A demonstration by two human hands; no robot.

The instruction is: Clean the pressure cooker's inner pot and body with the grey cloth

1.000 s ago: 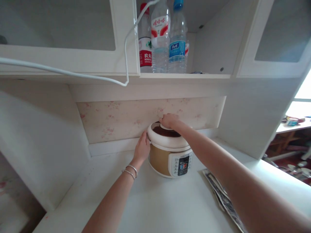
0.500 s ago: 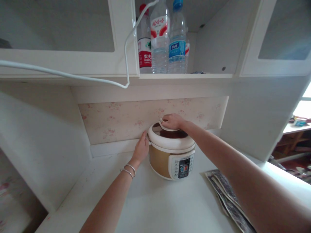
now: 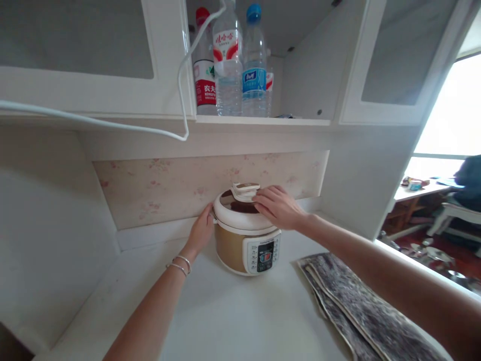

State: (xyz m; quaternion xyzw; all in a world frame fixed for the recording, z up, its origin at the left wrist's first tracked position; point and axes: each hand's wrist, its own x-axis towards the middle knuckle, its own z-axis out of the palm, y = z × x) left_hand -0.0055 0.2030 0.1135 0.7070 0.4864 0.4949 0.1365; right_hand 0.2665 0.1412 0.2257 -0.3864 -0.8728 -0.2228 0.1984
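Note:
A gold and white electric pressure cooker [image 3: 230, 248] stands upright on the white counter, its lid on and its control panel facing front right. My left hand [image 3: 201, 229] grips the left side of the cooker near the lid's rim, its fingertips partly hidden behind the pot. Over the right side of the brown and white lid [image 3: 240, 220] lies my right hand [image 3: 280, 206], fingers stretched out, the fingertips close beside the raised lid handle [image 3: 245, 190]. Nothing is held in that hand.
A folded grey patterned mat [image 3: 349, 296] lies under my right forearm. Above, several plastic bottles [image 3: 228, 75] stand in a cabinet, and a white cable [image 3: 124, 128] hangs in front. To the right are a table [image 3: 404, 193] and a white chair [image 3: 456, 213].
My right hand has let go of the lid handle and slid down to the lid's right side. My left hand stays on the cooker. The view has turned to the right.

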